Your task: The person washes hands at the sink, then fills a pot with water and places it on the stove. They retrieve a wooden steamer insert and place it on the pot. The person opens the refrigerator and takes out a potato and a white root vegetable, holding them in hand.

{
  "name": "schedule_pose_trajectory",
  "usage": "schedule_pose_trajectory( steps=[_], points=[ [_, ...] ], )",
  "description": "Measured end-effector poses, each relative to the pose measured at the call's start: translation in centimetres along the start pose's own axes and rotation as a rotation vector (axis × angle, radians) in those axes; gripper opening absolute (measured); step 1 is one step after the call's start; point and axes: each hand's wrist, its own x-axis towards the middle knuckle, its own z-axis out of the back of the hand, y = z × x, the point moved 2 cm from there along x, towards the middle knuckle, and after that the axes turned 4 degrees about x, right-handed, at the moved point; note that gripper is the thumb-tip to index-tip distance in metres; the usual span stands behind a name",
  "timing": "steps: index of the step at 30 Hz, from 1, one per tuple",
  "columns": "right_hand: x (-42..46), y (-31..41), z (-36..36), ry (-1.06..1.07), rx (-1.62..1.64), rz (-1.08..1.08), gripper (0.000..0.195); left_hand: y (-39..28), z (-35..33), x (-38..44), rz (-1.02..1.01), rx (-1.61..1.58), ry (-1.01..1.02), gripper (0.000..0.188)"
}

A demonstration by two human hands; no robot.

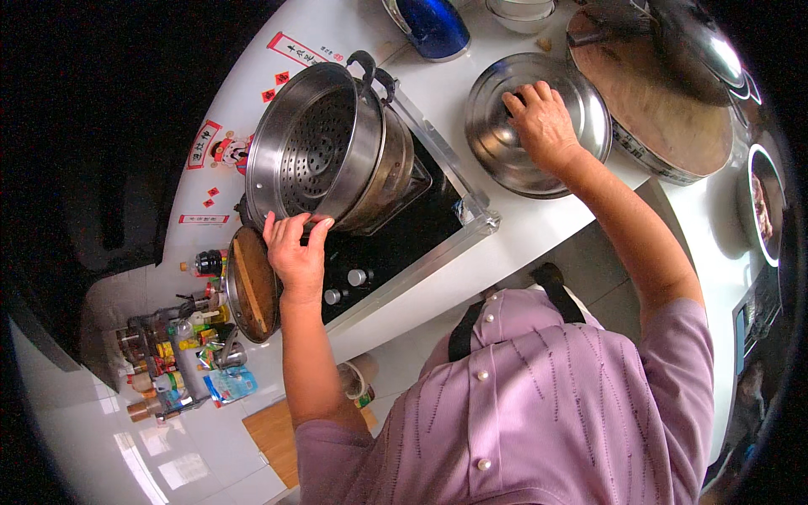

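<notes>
On the stove stands a steel steamer pot, its perforated steamer tier (309, 148) uncovered and showing nothing inside. My left hand (295, 252) is at the tier's near side, thumb and fingers closed around its handle, which the hand mostly hides. To the right, a round steel lid (505, 158) lies on the white counter. The fingers of my right hand (541, 123) are curled over the dark knob at the lid's middle. Below the tier, the pot's lower body (391, 164) rests on the black glass cooktop (435, 211).
A wok with a wooden strip (250, 284) across it stands left of my left hand, near a rack of bottles and jars. A blue kettle (435, 28), bowls (524, 16), a large round board (663, 107) and a basin with meat (762, 208) stand around the counter.
</notes>
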Motion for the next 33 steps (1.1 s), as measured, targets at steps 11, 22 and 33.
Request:
schedule_pose_trajectory(
  steps=[11,22,33],
  points=[
    [0.1,-0.2,-0.6,-0.110,0.001,0.055,0.032,0.6,-1.0,-0.5,-0.052,0.023,-0.006,0.021],
    [0.4,0.4,-0.8,-0.132,0.079,0.052,0.043,-0.9,0.5,-0.5,-0.033,0.114,0.028,0.038],
    [-7.1,2.9,3.2,-0.296,0.496,0.192,0.039,-12.4,-2.3,-5.9,-0.017,-0.454,0.094,0.033]
  ],
)
